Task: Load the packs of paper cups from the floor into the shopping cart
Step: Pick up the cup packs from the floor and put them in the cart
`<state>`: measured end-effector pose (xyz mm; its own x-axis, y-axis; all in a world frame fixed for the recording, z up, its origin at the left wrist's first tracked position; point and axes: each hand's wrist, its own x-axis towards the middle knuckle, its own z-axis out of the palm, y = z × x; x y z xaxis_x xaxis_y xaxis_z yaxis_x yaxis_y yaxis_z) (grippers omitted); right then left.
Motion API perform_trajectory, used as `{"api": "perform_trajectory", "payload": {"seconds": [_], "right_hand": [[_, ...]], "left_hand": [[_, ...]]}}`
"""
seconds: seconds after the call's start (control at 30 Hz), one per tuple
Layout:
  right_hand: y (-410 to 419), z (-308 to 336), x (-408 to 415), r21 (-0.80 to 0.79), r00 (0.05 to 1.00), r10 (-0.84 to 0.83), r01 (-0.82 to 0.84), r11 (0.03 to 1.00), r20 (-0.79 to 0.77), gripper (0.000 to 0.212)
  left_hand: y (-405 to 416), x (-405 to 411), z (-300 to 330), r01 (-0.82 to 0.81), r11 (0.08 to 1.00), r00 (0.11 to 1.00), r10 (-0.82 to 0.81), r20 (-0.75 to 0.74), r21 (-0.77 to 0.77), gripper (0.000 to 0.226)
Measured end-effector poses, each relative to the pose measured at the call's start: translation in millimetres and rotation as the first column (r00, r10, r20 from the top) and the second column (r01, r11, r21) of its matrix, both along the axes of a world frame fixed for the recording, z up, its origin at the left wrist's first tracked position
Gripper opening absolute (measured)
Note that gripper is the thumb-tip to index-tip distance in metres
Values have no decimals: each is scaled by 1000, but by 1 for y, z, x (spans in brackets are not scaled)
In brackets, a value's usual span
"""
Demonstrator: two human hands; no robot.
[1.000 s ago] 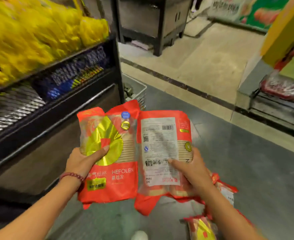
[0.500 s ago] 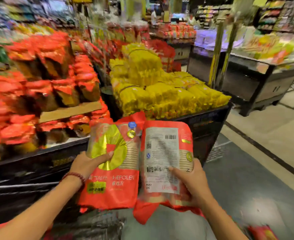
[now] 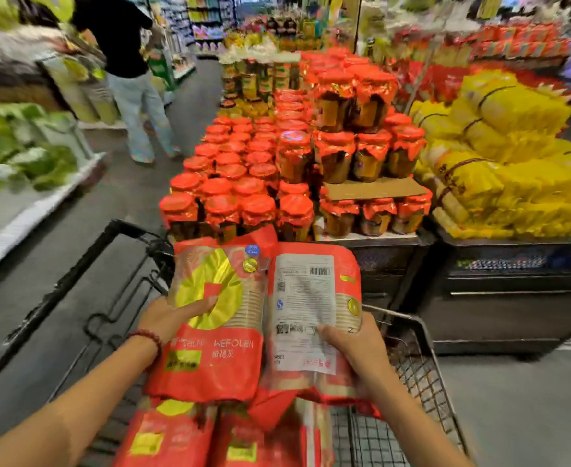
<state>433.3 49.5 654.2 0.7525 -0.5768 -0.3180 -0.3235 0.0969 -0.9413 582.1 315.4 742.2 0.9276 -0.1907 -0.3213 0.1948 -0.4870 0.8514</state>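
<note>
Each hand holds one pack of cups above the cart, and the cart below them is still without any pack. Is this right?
Not quite. The head view shows the left hand and right hand each holding a pack above the cart, but packs already lie in the cart.

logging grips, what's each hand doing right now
Left hand: grips the red-and-gold plastic pack of paper cups.
Right hand: grips the red pack showing its white label.

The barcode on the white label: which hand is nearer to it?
Right. The right hand grips the pack bearing the barcode, below it; the left hand grips the neighbouring pack, farther away.
</note>
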Motion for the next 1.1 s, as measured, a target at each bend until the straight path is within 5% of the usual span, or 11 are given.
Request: {"api": "perform_trajectory", "payload": {"seconds": [0.07, 0.3, 0.5, 0.63, 0.73, 0.93, 1.1], "right_hand": [[27, -2, 5, -14, 998, 25, -26, 1000, -62, 74], [94, -17, -12, -72, 968, 62, -81, 994, -242, 52], [124, -35, -32, -52, 956, 52, -70, 996, -287, 87], [139, -40, -29, -41, 948, 46, -62, 997, -315, 82], [149, -41, -25, -30, 925, 82, -100, 995, -371, 77], [156, -11, -22, -284, 766, 154, -406, 869, -624, 89], [143, 13, -23, -575, 790, 101, -520, 632, -605, 98]], "left_hand": [[27, 4, -15, -20, 999, 1000, 20, -20, 38, 89], [83, -18, -63, -89, 995, 974, 95, -206, 41, 33], [103, -32, -89, -63, 991, 954, 94, -285, 115, 40], [115, -24, -87, -40, 992, 942, 77, -327, 120, 40], [124, -18, -88, -27, 989, 937, 76, -341, 146, 66], [118, -26, -79, 84, 934, 990, -37, -139, 348, 54], [106, -17, -60, 132, 600, 885, -430, 179, 789, 90]]}}
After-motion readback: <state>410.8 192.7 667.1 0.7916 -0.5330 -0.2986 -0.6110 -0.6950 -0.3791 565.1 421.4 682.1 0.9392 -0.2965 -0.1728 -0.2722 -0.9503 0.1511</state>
